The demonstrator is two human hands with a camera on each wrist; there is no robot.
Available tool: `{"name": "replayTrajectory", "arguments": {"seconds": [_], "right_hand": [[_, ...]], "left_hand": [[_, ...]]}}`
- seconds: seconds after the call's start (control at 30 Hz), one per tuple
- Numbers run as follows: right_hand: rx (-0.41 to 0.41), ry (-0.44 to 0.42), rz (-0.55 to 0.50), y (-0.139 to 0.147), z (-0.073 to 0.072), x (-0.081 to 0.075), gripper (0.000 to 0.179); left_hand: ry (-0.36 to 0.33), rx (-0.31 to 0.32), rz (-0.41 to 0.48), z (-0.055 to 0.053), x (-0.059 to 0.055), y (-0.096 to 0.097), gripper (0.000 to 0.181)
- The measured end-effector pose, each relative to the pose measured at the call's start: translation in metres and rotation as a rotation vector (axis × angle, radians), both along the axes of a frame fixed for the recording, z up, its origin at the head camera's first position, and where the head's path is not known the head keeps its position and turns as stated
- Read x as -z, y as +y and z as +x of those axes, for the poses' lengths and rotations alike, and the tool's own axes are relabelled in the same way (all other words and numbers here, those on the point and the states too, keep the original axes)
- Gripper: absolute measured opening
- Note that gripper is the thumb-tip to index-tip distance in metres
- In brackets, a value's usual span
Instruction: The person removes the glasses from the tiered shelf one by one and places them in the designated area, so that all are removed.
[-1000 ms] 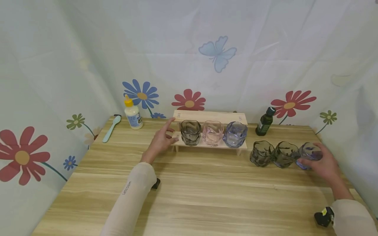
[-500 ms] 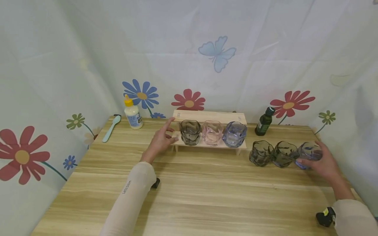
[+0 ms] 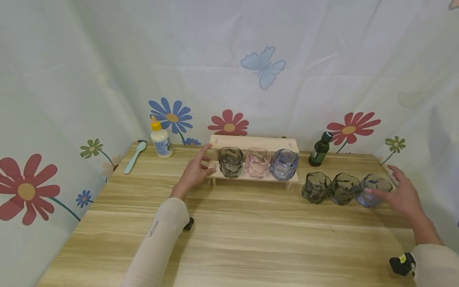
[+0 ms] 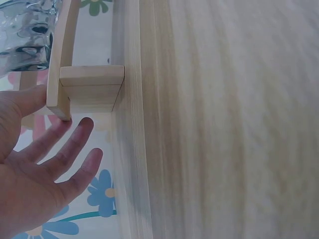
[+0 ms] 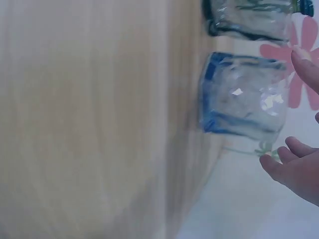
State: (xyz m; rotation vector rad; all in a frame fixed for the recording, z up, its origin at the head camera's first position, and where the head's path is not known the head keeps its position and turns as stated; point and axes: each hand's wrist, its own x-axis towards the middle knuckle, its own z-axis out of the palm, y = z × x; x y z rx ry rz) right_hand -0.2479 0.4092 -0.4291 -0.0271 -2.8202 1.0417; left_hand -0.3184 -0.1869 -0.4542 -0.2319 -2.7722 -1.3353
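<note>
My left hand (image 3: 194, 170) is at the left end of a two-tier wooden rack (image 3: 251, 141), its thumb at the lower shelf and its index fingertip at the upper one. In the left wrist view, the other fingers (image 4: 67, 149) are loosely spread beside the shelf's end. A grey glass (image 3: 231, 162), a pink glass (image 3: 257, 162) and a blue glass (image 3: 284, 164) stand on the lower shelf. My right hand (image 3: 405, 195) is spread beside a second blue glass (image 3: 373, 191); a gap shows between fingers and glass in the right wrist view. Two dark glasses (image 3: 316, 187) stand left of it.
A dark green bottle (image 3: 320, 149) stands behind the row of glasses on the table (image 3: 258, 239). At the back left are a yellow-capped bottle (image 3: 162, 141) and a pale green spoon (image 3: 135, 158). A flowered curtain (image 3: 201, 71) hangs close behind the table.
My right hand has let go of the blue glass at the row's right end and moved right, fingers opening. The left hand has stayed at the rack.
</note>
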Motion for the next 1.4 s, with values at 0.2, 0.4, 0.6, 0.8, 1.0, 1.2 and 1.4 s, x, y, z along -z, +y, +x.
{"name": "replayTrajectory", "arguments": {"seconds": [0.2,0.4,0.6,0.8,1.0,1.2,1.4], "right_hand": [[0.001,0.040,0.002,-0.020,-0.001,-0.013,0.102],[-0.031,0.119,0.032,-0.040,-0.007,-0.029,0.099],[-0.080,0.132,-0.008,-0.060,-0.011,-0.039,0.100],[-0.141,0.138,-0.044,-0.086,-0.015,-0.045,0.103],[-0.221,0.177,-0.129,-0.115,-0.023,-0.049,0.103],[-0.270,0.166,-0.146,-0.144,-0.028,-0.046,0.105],[-0.329,0.184,-0.134,-0.169,-0.032,-0.040,0.100]], "left_hand": [[0.006,0.001,-0.004,-0.001,0.003,-0.001,0.088],[0.017,0.003,-0.013,-0.002,0.003,-0.001,0.089],[0.026,0.000,-0.015,-0.002,0.003,-0.001,0.089],[0.023,0.000,-0.012,-0.001,0.002,-0.001,0.089],[0.028,-0.001,-0.010,0.000,0.002,0.000,0.088],[0.030,0.004,-0.006,0.000,0.000,0.000,0.088],[0.025,0.005,-0.002,0.001,0.000,0.000,0.088]]}}
